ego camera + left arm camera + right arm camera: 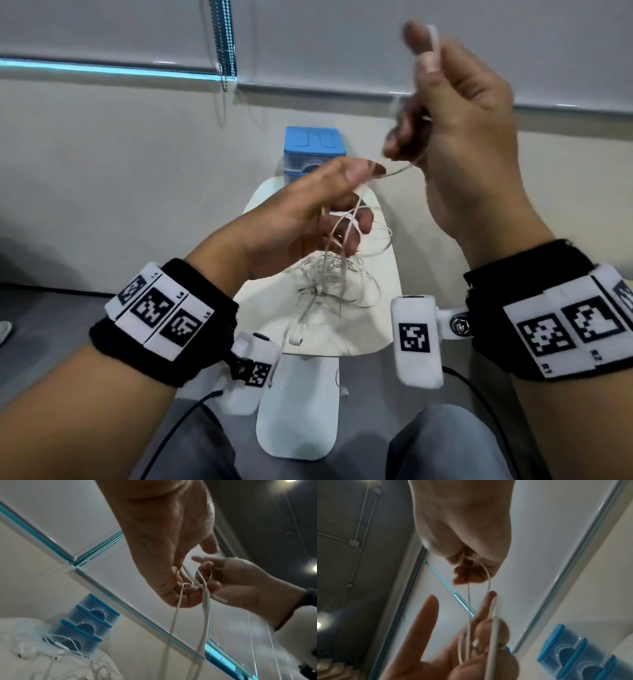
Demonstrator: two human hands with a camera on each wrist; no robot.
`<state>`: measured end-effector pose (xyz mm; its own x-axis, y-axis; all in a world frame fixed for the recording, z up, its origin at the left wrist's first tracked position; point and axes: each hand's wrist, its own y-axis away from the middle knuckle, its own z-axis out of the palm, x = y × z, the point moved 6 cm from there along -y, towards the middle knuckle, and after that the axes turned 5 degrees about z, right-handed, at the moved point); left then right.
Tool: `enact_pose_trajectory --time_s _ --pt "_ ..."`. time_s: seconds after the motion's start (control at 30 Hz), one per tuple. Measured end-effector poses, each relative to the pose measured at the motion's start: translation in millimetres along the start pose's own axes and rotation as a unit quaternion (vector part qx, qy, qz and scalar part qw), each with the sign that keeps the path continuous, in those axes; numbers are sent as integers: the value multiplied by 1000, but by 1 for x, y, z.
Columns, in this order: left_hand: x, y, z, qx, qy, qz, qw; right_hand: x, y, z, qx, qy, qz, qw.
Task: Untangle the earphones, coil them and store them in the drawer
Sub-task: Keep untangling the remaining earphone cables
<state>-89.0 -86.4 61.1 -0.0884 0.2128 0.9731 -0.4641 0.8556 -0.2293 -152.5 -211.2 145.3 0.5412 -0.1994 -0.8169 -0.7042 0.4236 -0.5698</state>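
- Fingers of the left hand point(301, 209) pinch the earphones point(329, 274) cable; those of the right hand point(455, 137) clasp its end above.
- Below the fingers, the tangle rests on the surface point(383, 329).
- Short, gentle pulls are advised, lest knots be tightened.

I see the earphones point(329, 274) as thin white cable, smooth and faintly glossy like rubbery plastic, with hard shiny plastic buds. The drawer unit point(313, 150) looks like translucent blue plastic under a matt opaque blue lid. The white worktop point(383, 308) reads smooth, satin. My wristbands point(164, 322) are black fuzzy cloth.
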Motion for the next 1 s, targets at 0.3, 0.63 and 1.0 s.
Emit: enact_pose_trajectory --time_s 0.3,0.63,1.0 --pt "14 -4 -27 43 -220 -37 974 34 -6 -104 327 -34 -25 944" --pt "63 -6 -47 96 -260 26 960 92 2 -138 335 73 199 918" --pt "85 -34 -32 81 -198 113 970 82 14 -1 -123 -18 164 979"
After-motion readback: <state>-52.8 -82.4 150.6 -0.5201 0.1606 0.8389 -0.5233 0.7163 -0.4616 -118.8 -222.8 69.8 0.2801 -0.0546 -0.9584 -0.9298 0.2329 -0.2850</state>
